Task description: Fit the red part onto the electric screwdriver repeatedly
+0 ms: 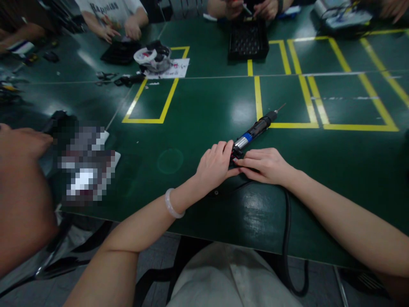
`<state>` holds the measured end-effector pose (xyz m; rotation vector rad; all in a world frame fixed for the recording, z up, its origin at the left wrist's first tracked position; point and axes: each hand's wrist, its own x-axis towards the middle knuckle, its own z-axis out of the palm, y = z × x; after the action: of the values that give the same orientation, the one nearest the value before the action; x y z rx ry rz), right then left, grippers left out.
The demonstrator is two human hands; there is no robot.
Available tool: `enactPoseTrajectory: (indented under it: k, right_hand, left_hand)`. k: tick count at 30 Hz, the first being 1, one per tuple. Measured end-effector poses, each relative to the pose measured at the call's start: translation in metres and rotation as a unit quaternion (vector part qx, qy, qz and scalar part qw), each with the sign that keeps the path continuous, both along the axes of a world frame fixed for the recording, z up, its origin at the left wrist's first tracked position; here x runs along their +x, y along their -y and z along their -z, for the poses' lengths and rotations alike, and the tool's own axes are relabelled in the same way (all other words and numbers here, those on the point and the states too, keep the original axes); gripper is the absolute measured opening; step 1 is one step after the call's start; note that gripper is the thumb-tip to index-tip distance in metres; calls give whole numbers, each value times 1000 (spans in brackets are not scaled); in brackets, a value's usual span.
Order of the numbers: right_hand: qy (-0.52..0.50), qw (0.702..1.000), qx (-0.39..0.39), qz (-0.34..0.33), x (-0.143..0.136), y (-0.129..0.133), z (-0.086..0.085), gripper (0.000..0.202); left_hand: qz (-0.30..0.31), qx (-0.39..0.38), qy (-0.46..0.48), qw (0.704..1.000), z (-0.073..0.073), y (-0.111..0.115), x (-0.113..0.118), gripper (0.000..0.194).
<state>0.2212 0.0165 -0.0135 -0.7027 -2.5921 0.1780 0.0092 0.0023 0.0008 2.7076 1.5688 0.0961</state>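
Observation:
An electric screwdriver (pixel 244 140) with a silver body, a blue band and a thin bit lies over the green table, its tip pointing away to the right. My left hand (pixel 214 164) is wrapped round its rear end. Close beside it, my right hand (pixel 266 165) pinches at the same rear end, where a small black part with a bit of red shows between the fingers. The fingers hide most of that part. A black cable (pixel 286 238) runs below my right wrist and hangs over the table's front edge.
Yellow tape outlines (pixel 143 121) mark the green table (pixel 204 106). Across it, people work beside a black tray (pixel 248 40) and a roll-like bundle (pixel 153 57) on a white paper (pixel 182 68). Another person's arm (pixel 24 192) reaches in from the left.

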Motion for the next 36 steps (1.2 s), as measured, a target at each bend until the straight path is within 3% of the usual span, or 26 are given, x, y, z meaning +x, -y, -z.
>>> enactPoseTrajectory:
  k: [5,9,16,22,36]
  right_hand:
    - [-51,997,-57,13,1,-1,1,31]
    - [-105,982,-145,56,4,-4,5,30]
    - [-106,980,-156,69,5,-8,6,26]
    - [-115,978,-162,63,4,-8,4,27]
    - [-104,978,-168,64,4,-10,6,32]
  left_hand:
    - [-22,-17,11,1000,-3,1,6,58]
    - [-26,-9,7,1000,-2,0,7,57]
    - [-31,20,-10,999,1,-14,-12,53]
    - [-94,16,-32,995,-1,-36,-51,54]
    - [-312,19,-53,948,2,-116,-175,55]
